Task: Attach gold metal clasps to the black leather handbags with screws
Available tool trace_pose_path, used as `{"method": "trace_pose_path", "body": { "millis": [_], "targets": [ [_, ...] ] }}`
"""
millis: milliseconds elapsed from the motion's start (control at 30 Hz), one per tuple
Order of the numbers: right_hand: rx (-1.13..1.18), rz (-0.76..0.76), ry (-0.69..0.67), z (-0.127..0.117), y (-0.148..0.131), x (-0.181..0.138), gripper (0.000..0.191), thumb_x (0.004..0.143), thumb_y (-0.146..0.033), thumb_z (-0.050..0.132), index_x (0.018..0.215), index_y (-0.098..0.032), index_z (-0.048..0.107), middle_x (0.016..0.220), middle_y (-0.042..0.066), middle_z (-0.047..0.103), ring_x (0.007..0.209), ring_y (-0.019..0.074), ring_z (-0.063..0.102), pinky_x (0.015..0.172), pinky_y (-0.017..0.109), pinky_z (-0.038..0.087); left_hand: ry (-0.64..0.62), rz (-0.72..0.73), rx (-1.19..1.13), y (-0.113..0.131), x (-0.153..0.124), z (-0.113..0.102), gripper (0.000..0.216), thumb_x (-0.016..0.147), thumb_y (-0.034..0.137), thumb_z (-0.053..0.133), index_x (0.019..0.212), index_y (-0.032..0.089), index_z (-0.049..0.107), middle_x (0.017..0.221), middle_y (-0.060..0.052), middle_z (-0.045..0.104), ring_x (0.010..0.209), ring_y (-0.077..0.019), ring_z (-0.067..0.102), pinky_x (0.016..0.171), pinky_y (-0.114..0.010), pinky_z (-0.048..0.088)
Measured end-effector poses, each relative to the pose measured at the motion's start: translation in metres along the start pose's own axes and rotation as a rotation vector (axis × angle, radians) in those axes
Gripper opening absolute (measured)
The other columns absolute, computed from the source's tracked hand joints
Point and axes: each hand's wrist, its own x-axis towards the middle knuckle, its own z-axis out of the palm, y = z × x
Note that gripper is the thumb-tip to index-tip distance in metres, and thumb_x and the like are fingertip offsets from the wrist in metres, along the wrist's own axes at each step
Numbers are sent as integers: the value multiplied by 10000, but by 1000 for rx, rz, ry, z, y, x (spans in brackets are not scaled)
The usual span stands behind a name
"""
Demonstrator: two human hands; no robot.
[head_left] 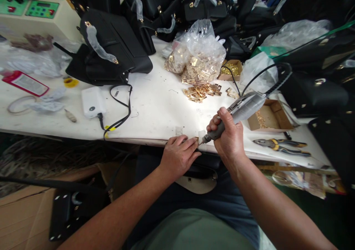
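We note right fingers (214, 123) curled fully around the grey power tool (245, 108), left fingers (183, 143) slightly spread just beside its tip (204, 139), hold unclear; we should steady the tool and guard those fingertips.

On your worktop (155, 106), at your left side, there is a white box-shaped device (93, 101) with a black cable (129, 102) plugged into it, and farther left lie a small yellow roll (68, 81) and a red container (26, 84) with a pale label. Behind these you have a machine (66, 26) with green control panels, and beside it a black bag (111, 39) with its handle wrapped in clear plastic. Near your right edge lie pliers (274, 143) with black and yellow handles, just beside an open cardboard box (277, 117).
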Motion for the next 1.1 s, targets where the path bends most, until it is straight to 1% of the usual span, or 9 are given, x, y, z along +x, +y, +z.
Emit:
{"method": "trace_pose_path", "body": {
  "millis": [100, 200, 367, 433, 600, 700, 867, 967, 1100],
  "targets": [
    [-40, -78, 7, 0, 0, 6, 349, 793, -396, 833, 736, -196, 553, 596, -69, 501, 480, 86, 482, 467, 226, 456, -5, 3, 1, 0, 0, -1, 286, 992, 401, 618, 1200, 227, 707, 1280, -35, 729, 1146, -249, 610, 917, -434, 472],
    [-133, -136, 14, 1, 6, 9, 357, 780, -432, 836, 735, -194, 573, 575, -60, 515, 470, 99, 496, 446, 235, 456, -9, 5, 9, 0, -1, -1, 259, 997, 346, 611, 1206, 222, 700, 1284, -18, 727, 1148, -245, 602, 928, -431, 469],
    [-260, -140, 19, 3, 19, 10, 387, 763, -520, 827, 787, -198, 614, 536, -54, 540, 424, 114, 495, 393, 242, 428, 6, 9, 12, -1, -1, 1, 248, 999, 306, 607, 1212, 218, 696, 1271, -23, 731, 1138, -239, 601, 927, -431, 470],
    [-299, -145, 14, 4, 23, 9, 384, 766, -526, 824, 794, -198, 626, 526, -50, 547, 415, 115, 488, 381, 241, 414, 9, 7, 10, -1, -1, 2, 245, 999, 302, 608, 1212, 220, 695, 1266, -20, 733, 1134, -238, 603, 924, -430, 470],
    [-344, -167, -7, 4, 26, 8, 371, 788, -515, 809, 740, -201, 617, 510, -45, 538, 396, 111, 469, 375, 242, 401, 11, 1, 4, -1, -1, 2, 243, 995, 302, 613, 1212, 230, 697, 1248, -34, 737, 1126, -237, 614, 918, -427, 472],
    [-374, -204, -56, 3, 26, 5, 347, 821, -493, 783, 730, -203, 616, 513, -39, 544, 404, 113, 473, 388, 242, 393, 9, -2, 9, -1, 0, 1, 241, 1001, 306, 603, 1211, 233, 697, 1247, -41, 738, 1123, -240, 620, 925, -430, 467],
    [-454, -259, -177, 0, 25, -1, 300, 840, -450, 764, 745, -199, 630, 539, -25, 570, 473, 134, 522, 468, 265, 441, 17, 0, 5, -2, 0, 2, 226, 999, 308, 610, 1194, 238, 701, 1245, -26, 740, 1133, -242, 620, 916, -429, 461],
    [-477, -255, -237, 1, 24, -2, 261, 843, -393, 742, 724, -203, 609, 556, -29, 562, 497, 132, 515, 491, 265, 441, 35, 5, 7, -2, 0, 2, 219, 989, 308, 631, 1180, 228, 702, 1207, -17, 753, 1113, -240, 623, 908, -426, 460],
    [-539, -233, -280, 6, 22, -2, 219, 825, -305, 696, 667, -208, 579, 547, -35, 543, 501, 125, 495, 496, 261, 427, 27, 5, 7, -2, 0, 3, 210, 983, 307, 639, 1170, 235, 704, 1183, -20, 756, 1117, -237, 623, 907, -428, 459]
  ]
}}
